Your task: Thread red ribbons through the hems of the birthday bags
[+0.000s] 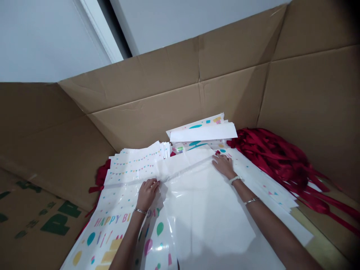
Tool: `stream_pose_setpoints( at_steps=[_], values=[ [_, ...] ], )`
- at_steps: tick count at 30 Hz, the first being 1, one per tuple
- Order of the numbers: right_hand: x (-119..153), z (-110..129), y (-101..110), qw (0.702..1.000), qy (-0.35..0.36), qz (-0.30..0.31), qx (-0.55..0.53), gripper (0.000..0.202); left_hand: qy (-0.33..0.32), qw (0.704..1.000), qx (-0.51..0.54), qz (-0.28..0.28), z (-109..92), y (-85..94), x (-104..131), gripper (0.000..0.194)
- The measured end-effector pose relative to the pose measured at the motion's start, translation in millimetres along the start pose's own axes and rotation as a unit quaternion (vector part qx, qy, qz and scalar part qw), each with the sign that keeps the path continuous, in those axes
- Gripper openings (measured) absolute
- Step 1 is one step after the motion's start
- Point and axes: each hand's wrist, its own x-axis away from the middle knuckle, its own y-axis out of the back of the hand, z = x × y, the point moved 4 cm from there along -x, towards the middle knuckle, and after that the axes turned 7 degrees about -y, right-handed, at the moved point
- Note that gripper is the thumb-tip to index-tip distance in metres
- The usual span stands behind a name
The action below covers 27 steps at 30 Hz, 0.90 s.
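Head view: cardboard box (157,101), pale wall (182,18) beyond; left hand (147,193), right hand (223,165) touch white sheet (208,210); each grip half-curled, hold unclear.

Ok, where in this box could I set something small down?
Probably the yellowish strip at lower right, between the printed sheets, box wall and red ribbons. The blank sheet between left hand and right hand has bare room too. Crowded: the ribbons and the far papers.

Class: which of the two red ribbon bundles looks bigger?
The glossy red ribbon bundle right of the right hand: it spreads wide, while the left bundle shows little beside the white printed sheets.
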Motion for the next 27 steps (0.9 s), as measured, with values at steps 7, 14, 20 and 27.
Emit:
stream_pose_setpoints(
  at_steps=[7, 14, 20, 27],
  values=[
    [0.4, 0.9, 1.0, 1.0, 0.001, 0.011, -0.005, 0.048, 0.066, 0.985, 0.096, 0.126, 15.4, -6.2, -16.9, 0.016],
    [2.6, 1.9, 3.0, 1.0, 0.006, 0.0, -0.004, 0.047, 0.143, 0.925, 0.285, 0.208, 36.5, -4.1, -47.6, 0.022],
    [3.0, 2.3, 1.9, 1.0, 0.01, -0.006, -0.007, 0.047, 0.214, 0.898, 0.292, 0.248, 44.2, -9.3, -55.9, 0.019],
    [5.6, 2.6, -0.6, 1.0, 0.009, -0.018, -0.01, 0.05, 0.104, 0.928, 0.213, 0.287, 30.3, -17.4, -59.0, 0.047]
  ],
)
